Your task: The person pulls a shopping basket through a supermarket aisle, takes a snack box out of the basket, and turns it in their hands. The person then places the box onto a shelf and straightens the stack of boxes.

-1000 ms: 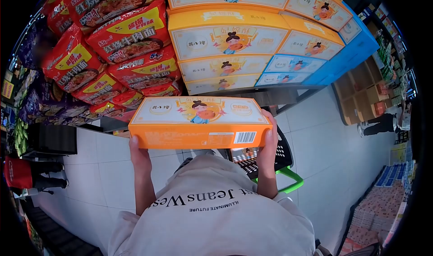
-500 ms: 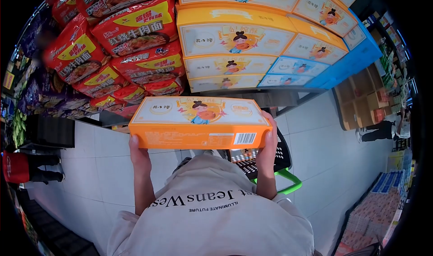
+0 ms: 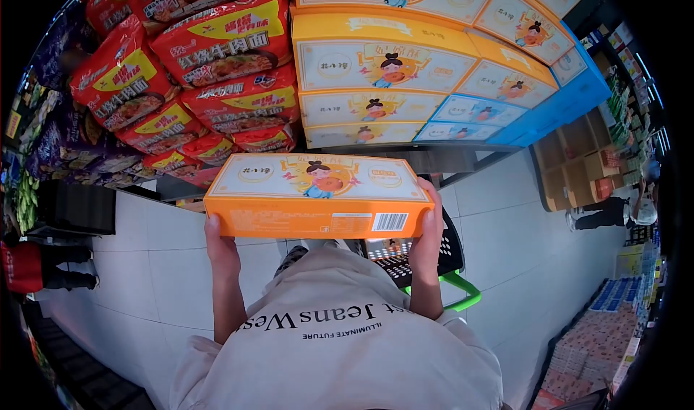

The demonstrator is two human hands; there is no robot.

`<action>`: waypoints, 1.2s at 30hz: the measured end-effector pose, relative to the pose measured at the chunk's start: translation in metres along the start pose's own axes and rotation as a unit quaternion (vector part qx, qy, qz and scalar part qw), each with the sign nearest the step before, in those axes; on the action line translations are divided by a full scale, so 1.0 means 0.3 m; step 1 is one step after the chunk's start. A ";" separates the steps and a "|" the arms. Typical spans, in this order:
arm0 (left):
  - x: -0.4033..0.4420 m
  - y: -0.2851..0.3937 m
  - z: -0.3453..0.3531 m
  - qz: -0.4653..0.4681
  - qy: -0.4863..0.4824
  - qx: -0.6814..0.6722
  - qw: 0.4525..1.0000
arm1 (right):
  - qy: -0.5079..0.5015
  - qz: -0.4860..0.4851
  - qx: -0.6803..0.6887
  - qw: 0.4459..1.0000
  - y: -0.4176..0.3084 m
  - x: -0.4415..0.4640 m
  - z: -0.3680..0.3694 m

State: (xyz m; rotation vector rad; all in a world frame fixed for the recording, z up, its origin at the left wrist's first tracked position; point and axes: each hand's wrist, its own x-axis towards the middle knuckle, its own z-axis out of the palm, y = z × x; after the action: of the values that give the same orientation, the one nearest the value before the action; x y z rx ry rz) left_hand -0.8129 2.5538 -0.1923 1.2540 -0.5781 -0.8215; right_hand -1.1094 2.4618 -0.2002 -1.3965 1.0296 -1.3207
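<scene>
Held level in front of my chest is an orange and white pastry box, with a cartoon figure on its white face and a barcode on its orange side. My left hand grips the box's left end, thumb on the orange side. At the opposite end my right hand is closed on it, fingers wrapped over the upper corner. Behind the box rises a stack of matching boxes, orange ones above and some blue ones lower down. Partly hidden under the held box and my right arm is a black shopping basket with a green handle.
Red instant noodle packs are piled at the upper left, beside purple packs. A wooden shelf stands at the right, near a person in dark trousers. Another person in red is at far left. Tiled floor lies around me.
Both hands keep hold of the box, which has barely moved. The stacked boxes and noodle packs sit slightly further right in view, and the person in red slightly further left.
</scene>
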 end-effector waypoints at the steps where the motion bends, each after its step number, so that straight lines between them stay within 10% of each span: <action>1: 0.000 0.000 0.000 0.002 -0.005 -0.001 1.000 | 0.000 -0.002 -0.001 1.000 0.000 -0.001 -0.001; 36: 0.025 -0.003 -0.026 -0.005 0.039 -0.066 0.997 | 0.009 -0.035 -0.003 0.999 -0.045 -0.044 0.045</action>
State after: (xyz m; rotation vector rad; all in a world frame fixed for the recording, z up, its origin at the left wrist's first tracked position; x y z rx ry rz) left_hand -0.8026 2.5523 -0.1953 1.1638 -0.4484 -0.8035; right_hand -1.0972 2.4785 -0.1898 -1.4378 1.0057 -1.3844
